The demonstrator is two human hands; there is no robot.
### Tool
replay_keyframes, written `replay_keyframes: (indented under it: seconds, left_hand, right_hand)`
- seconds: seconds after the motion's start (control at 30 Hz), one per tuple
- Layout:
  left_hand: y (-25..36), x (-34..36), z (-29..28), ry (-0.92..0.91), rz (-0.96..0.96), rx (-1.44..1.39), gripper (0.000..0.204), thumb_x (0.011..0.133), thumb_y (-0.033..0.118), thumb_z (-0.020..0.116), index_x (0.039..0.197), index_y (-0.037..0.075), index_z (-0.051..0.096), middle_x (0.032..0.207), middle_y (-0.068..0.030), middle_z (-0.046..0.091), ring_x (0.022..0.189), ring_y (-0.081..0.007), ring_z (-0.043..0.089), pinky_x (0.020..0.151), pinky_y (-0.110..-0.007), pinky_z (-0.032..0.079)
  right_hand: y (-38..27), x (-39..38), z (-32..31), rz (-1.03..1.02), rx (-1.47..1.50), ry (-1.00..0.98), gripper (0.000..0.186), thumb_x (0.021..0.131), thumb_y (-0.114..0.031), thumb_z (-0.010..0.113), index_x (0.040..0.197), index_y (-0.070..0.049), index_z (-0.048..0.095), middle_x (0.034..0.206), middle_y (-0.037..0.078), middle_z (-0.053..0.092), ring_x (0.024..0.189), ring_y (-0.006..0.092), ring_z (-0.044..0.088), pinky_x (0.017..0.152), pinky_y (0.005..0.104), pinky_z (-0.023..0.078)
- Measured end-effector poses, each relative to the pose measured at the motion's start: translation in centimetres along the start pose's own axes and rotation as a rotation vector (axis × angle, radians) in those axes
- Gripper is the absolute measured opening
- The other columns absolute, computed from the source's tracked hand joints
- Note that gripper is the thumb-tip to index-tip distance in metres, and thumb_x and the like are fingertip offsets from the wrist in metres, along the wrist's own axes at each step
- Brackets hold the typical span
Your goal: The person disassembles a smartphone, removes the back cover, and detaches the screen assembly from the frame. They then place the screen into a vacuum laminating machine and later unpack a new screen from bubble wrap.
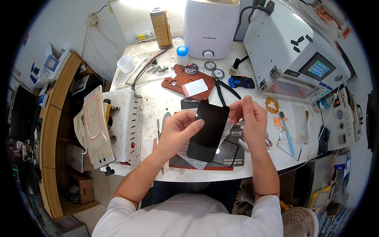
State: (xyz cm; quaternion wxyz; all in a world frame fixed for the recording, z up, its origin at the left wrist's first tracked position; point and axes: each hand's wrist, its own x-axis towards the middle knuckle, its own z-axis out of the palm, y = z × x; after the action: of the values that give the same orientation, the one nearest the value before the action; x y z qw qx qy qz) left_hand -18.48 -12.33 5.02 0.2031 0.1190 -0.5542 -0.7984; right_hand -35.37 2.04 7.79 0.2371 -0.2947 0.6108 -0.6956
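My left hand (182, 128) grips a black phone screen (209, 132) by its left edge, thumb on the front. The screen is tilted above the work mat. My right hand (249, 118) is beside the screen's upper right corner, its fingers curled; whatever they may pinch is too small to make out. Below the screen lie clear bubble wrap (196, 162) and a dark grey mat (181, 162). A thin black-edged glass panel (233, 154) rests on the mat to the right.
Beyond the screen are a reddish-brown fixture plate (169, 82), black pliers (221, 93) and a blue-capped bottle (182, 55). A white machine with a display (290, 59) stands at right, near a blue brush (289, 138). A metal-cased device (120, 122) occupies the left edge.
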Motion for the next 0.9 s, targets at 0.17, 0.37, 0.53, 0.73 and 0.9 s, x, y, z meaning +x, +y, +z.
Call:
replay_keyframes:
  seconds: [0.17, 0.37, 0.53, 0.73, 0.9]
  left_hand:
    - [0.0, 0.0, 0.1, 0.004, -0.032, 0.02, 0.015, 0.095, 0.007, 0.066, 0.107, -0.002, 0.065, 0.099, -0.003, 0.07, 0.088, -0.006, 0.064, 0.078, -0.021, 0.052]
    - [0.1, 0.0, 0.3, -0.023, -0.049, 0.027, 0.017, 0.095, 0.007, 0.066, 0.108, -0.003, 0.065, 0.101, -0.0039, 0.07, 0.089, -0.0069, 0.065, 0.08, -0.022, 0.053]
    - [0.4, 0.0, 0.1, -0.036, -0.09, -0.008, 0.017, 0.096, 0.007, 0.065, 0.109, -0.003, 0.065, 0.1, -0.0053, 0.071, 0.088, -0.0078, 0.066, 0.079, -0.023, 0.053]
    - [0.3, 0.0, -0.1, -0.027, -0.152, -0.131, 0.017, 0.096, 0.007, 0.065, 0.11, -0.003, 0.065, 0.099, -0.0056, 0.071, 0.087, -0.008, 0.066, 0.077, -0.023, 0.053]
    - [0.6, 0.1, -0.2, -0.011, -0.194, -0.215, 0.018, 0.096, 0.008, 0.065, 0.11, -0.002, 0.066, 0.099, -0.0055, 0.071, 0.087, -0.0083, 0.067, 0.076, -0.022, 0.054]
  right_hand:
    - [-0.4, -0.2, 0.9, -0.003, -0.095, -0.07, 0.02, 0.096, -0.019, 0.066, 0.09, 0.0, 0.07, 0.076, 0.001, 0.068, 0.066, 0.0039, 0.06, 0.06, 0.0193, 0.047]
    - [0.1, -0.3, 0.7, 0.028, -0.149, -0.05, 0.017, 0.092, -0.016, 0.07, 0.09, 0.001, 0.071, 0.074, 0.0, 0.068, 0.064, 0.0029, 0.06, 0.057, 0.0194, 0.048]
    - [-0.2, -0.5, 0.9, 0.075, -0.105, -0.032, 0.018, 0.094, -0.016, 0.068, 0.091, 0.001, 0.071, 0.073, 0.002, 0.069, 0.063, 0.0042, 0.061, 0.054, 0.0193, 0.048]
    - [-0.1, 0.1, 0.2, 0.081, -0.06, 0.015, 0.028, 0.098, -0.023, 0.063, 0.089, 0.002, 0.071, 0.069, 0.003, 0.066, 0.058, 0.0072, 0.061, 0.053, 0.0201, 0.048]
    - [0.0, 0.3, 0.1, 0.143, -0.048, -0.059, 0.032, 0.098, -0.028, 0.064, 0.084, 0.0, 0.069, 0.068, 0.002, 0.065, 0.055, 0.0071, 0.06, 0.051, 0.0199, 0.046]
